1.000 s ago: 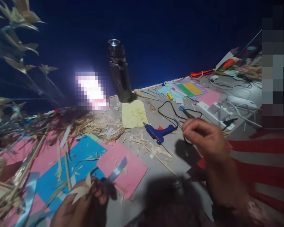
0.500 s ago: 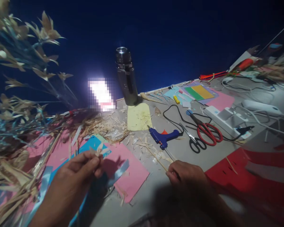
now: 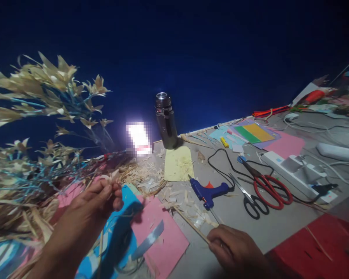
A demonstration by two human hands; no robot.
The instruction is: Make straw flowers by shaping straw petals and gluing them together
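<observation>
My left hand (image 3: 88,211) is closed, pinching a small pale flower (image 3: 113,177) of dry, husk-like petals between thumb and fingers. It hovers over blue and pink paper sheets. On the right, my right hand (image 3: 235,246) has its fingers curled round the near end of a thin tan stick (image 3: 192,225), which points away over the scraps. Just beyond that hand lies a blue glue gun (image 3: 209,192), a clear glue stick (image 3: 215,216) poking from its back. Black-handled scissors (image 3: 254,205) and red-handled scissors (image 3: 275,190) rest to its right.
Dried flowers on blue stems (image 3: 72,83) crowd the left. A dark thermos flask (image 3: 166,126) stands at the back behind a yellow sheet (image 3: 177,170). A pink sheet (image 3: 163,236) lies in front. At the right are a white power strip (image 3: 296,174), cables and a red sheet (image 3: 314,244).
The camera view has tilted, so the table things sit lower and more come into view at upper left. My left hand, still pinching the flower, has shifted slightly left. The right hand keeps the stick.
</observation>
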